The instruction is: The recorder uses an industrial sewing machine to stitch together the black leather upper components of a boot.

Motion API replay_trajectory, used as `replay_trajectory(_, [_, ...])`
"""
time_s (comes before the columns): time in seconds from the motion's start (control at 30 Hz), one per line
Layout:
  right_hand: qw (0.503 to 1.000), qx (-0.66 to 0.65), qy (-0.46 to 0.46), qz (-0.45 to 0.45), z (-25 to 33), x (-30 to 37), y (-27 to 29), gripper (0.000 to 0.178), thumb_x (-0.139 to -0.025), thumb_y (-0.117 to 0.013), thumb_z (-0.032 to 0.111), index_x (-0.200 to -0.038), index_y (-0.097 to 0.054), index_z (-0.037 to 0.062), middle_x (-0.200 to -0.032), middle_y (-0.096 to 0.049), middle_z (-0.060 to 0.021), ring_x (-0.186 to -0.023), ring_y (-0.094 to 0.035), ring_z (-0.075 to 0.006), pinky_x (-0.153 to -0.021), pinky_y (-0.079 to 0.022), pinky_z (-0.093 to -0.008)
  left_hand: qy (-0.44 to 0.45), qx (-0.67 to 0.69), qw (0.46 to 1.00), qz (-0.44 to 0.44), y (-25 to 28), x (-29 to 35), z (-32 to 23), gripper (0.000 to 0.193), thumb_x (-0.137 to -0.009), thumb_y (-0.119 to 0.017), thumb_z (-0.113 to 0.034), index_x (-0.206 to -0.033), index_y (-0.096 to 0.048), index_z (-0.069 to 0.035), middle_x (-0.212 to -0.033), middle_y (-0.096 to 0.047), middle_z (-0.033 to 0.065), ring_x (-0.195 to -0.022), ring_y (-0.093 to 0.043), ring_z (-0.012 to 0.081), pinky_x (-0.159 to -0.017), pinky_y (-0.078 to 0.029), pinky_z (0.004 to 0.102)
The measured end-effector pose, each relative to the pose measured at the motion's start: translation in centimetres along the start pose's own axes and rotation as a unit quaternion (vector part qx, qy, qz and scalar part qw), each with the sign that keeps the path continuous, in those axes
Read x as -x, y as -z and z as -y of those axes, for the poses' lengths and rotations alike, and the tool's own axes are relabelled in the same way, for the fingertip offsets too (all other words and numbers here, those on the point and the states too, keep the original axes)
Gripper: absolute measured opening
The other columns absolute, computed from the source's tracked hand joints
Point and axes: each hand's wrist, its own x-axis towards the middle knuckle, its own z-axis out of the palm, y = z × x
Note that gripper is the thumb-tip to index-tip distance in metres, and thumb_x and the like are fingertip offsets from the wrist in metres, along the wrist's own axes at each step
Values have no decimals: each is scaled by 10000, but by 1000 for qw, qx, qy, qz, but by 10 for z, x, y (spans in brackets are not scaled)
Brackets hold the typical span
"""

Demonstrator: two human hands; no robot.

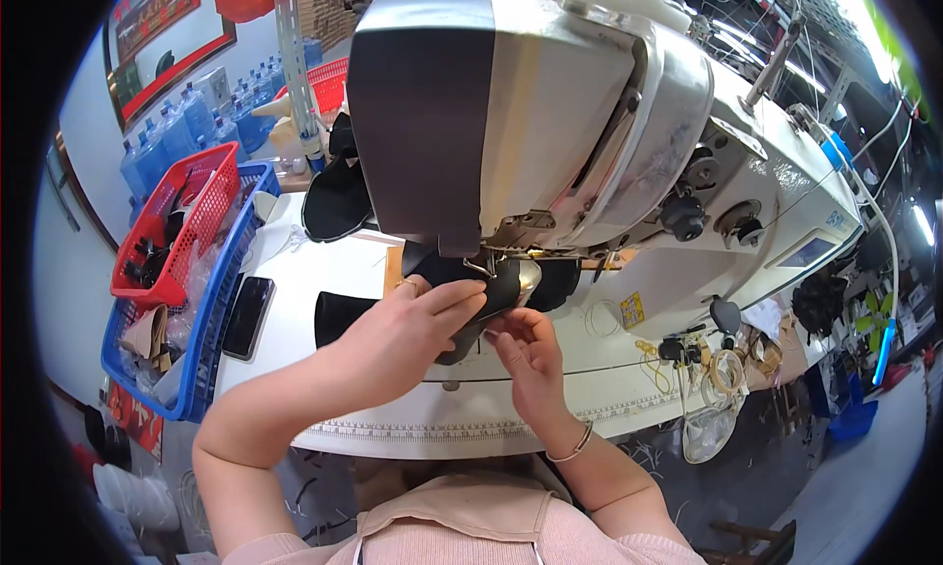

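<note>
Workpiece (505, 288), black, material not determinable: lay beneath the needle area of a white-and-grey sewing machine (570, 113), over the white table (329, 265). Its far portion was hidden by the machine head, its near left portion by fingers; full outline not readable. The needle itself could not be made out.

Left hand (393, 334), ring on one finger: fingers extended upon the workpiece, close to the presser area; thumb mostly concealed, so whether it gripped or merely pressed could not be told.

Right hand (530, 354), bracelet (583, 441) at the wrist: thumb and forefinger pinched the workpiece's near edge, remaining fingers curled.

Gold-toned rounded surface (529, 282): just right of the workpiece, partly covered, kind uncertain.

Black piece (339, 315): left of the workpiece, partly covered by the left hand and forearm.

Phone (249, 316), dark screen: on the table at left, beside a blue basket (203, 373). Red basket (221, 180): sat over the blue one; dark contents indistinct.

Tape roll (727, 371): at right, among a crowded cluster of small items, several unidentifiable. Blue bottles (177, 133): far left background, partly overlapping. Scene corners were lost to the black lens rim.
</note>
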Motion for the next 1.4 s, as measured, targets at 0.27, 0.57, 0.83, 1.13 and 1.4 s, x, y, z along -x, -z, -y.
replay_trajectory(0.27, [991,19,-122,58,4,-1,7,217,-957,-556,185,-1071,-602,6,-972,-625,0,-847,-544,-37,-734,-454,-196,29,89,990,106,18,-8,4,526,-779,-657,-55,-1280,-501,-19,-1375,-451,80,-1125,-530,296,-951,-441,385])
replay_trajectory(0.57, [986,0,-163,36,-3,-7,6,232,-951,-569,200,-1087,-608,16,-925,-622,9,-797,-553,-44,-697,-465,-200,56,134,982,120,18,-5,14,524,-792,-635,-23,-1295,-497,-79,-1415,-425,40,-1047,-569,310,-909,-468,395])
replay_trajectory(0.83, [991,19,-132,28,3,-12,6,204,-950,-570,190,-1065,-610,26,-902,-625,12,-747,-555,-38,-640,-466,-188,55,163,980,96,18,-8,15,500,-792,-639,-34,-1275,-511,-54,-1375,-465,76,-1124,-542,320,-951,-450,402])
replay_trajectory(1.13, [990,-7,-133,38,9,-15,8,187,-949,-565,165,-1054,-606,15,-910,-633,2,-765,-573,-44,-660,-483,-189,71,186,977,75,16,-8,12,479,-799,-639,-48,-1261,-517,-25,-1361,-485,111,-1181,-520,311,-980,-441,386])
replay_trajectory(1.4, [992,0,-120,43,12,-18,15,193,-932,-596,169,-1042,-628,13,-910,-642,6,-777,-569,-40,-679,-476,-189,75,199,975,59,15,-8,7,485,-800,-656,-93,-1263,-526,-29,-1347,-501,121,-1162,-536,316,-963,-455,383])
